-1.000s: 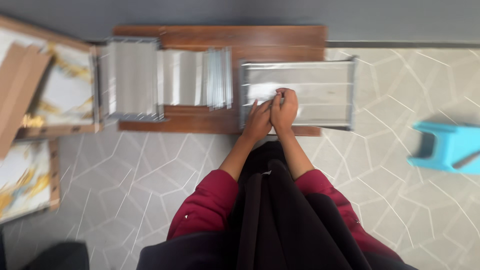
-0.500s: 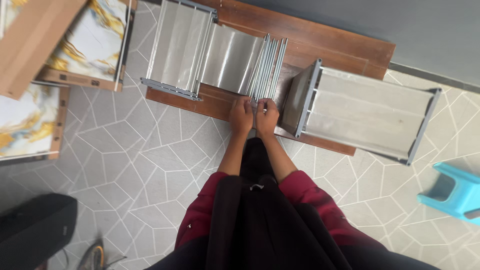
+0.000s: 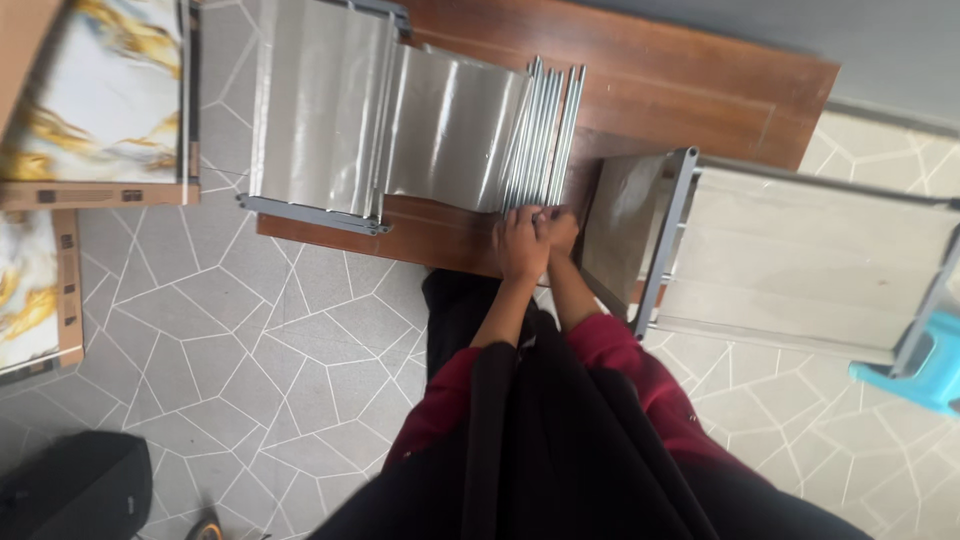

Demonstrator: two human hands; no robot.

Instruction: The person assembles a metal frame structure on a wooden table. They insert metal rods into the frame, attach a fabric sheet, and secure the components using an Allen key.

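Note:
A row of several thin grey metal panels (image 3: 540, 135) stands on edge on a brown wooden board (image 3: 690, 80). My left hand (image 3: 518, 245) and my right hand (image 3: 560, 232) rest side by side at the near ends of these panels, fingers curled onto their edges. Left of the row lie wider grey metal sheets (image 3: 330, 110) with a frame rail. To the right stands a grey metal box-shaped frame (image 3: 800, 260), tilted, close to my right forearm.
Marble-patterned boards in brown cardboard (image 3: 95, 100) lie at the left on the tiled floor (image 3: 300, 350). A light blue plastic stool (image 3: 925, 370) is at the right edge. A black bag (image 3: 75, 490) sits at the lower left.
The view has swung left and closer. My hands left the metal box frame on the right and came onto the ends of the upright panels.

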